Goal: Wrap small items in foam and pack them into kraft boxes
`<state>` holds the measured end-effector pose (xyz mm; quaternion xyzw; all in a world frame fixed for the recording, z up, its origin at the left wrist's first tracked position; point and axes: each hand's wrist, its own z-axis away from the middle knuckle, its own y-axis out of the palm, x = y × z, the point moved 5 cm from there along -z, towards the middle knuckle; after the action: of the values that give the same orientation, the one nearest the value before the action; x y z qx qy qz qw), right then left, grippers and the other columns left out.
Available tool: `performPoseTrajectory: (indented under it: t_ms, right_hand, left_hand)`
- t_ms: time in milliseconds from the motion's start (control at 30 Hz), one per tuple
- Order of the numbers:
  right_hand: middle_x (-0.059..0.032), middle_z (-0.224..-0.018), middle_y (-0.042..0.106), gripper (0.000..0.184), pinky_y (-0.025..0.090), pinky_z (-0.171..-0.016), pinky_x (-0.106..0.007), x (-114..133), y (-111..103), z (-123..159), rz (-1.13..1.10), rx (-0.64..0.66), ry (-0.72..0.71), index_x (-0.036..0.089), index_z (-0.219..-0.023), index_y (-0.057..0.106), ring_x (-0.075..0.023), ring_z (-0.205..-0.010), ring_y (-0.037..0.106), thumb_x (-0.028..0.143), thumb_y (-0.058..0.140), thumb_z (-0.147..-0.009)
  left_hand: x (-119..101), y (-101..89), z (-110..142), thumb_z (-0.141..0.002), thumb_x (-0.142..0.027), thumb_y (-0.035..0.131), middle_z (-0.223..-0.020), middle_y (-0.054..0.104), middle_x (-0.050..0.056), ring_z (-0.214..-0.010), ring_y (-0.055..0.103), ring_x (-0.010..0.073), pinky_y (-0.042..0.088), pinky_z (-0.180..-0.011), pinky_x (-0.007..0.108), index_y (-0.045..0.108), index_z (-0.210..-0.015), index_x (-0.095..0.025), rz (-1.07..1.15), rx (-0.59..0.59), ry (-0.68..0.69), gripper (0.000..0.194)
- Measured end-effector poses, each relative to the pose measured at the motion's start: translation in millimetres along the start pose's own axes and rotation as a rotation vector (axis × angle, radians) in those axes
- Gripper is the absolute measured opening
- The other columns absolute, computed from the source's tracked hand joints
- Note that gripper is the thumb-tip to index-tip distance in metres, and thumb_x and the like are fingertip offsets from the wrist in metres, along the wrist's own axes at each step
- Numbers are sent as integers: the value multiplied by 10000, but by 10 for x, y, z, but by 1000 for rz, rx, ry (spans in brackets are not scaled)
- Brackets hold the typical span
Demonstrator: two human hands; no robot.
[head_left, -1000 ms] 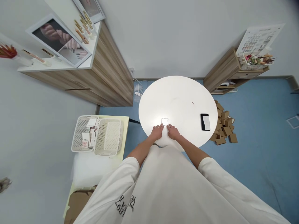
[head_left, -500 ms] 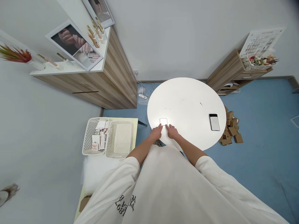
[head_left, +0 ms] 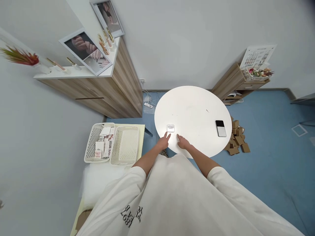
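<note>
A small flat see-through case [head_left: 170,128] with pale shapes inside lies on the left part of the white round table [head_left: 197,98]. My left hand [head_left: 163,141] is just below the case with its fingers apart, the fingertips close to its near edge; whether they touch it I cannot tell. To the right, my right hand [head_left: 183,142] rests at the table's near side, its index finger stretched out and nothing in it. A black and silver flat device [head_left: 220,128] lies on the right part of the tabletop.
Left of me, two white baskets stand side by side: one basket [head_left: 90,149] holds cards and packets, beside another basket [head_left: 136,157]. A wooden cabinet [head_left: 128,85] rises behind them. Small cardboard boxes [head_left: 238,140] are heaped on the floor right of the table.
My hands have moved apart, the right one away from the case's near edge. Pale shapes inside the case now show where it looked plain white. The camera view has shifted slightly.
</note>
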<state>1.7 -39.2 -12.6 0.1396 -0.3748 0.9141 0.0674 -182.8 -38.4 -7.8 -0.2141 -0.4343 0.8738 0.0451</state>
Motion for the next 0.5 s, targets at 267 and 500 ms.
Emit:
performPoseTrajectory:
  t_ms: [267, 500]
  right_hand:
    - [-151, -1636, 299, 713, 393, -1105, -400, -356, 21, 445, 46, -71, -40, 160, -1627, 201, -297, -1426, 409, 259, 445, -964]
    - [-134, -1613, 346, 625, 378, -1125, -377, -767, 211, 947, 70, -144, -110, 156, -1583, 326, -281, -1442, 384, 253, 436, -976]
  left_hand:
    - [-386, 153, 263, -890, -190, 466, -1705, 36, 135, -1236, 601, 316, 488, -974, 415, 117, -1624, -250, 46, -114, -53, 815]
    - [-977, 551, 561, -919, -227, 452, -1699, 65, 162, -1299, 559, 339, 480, -979, 420, 124, -1621, -216, 98, -183, -72, 775]
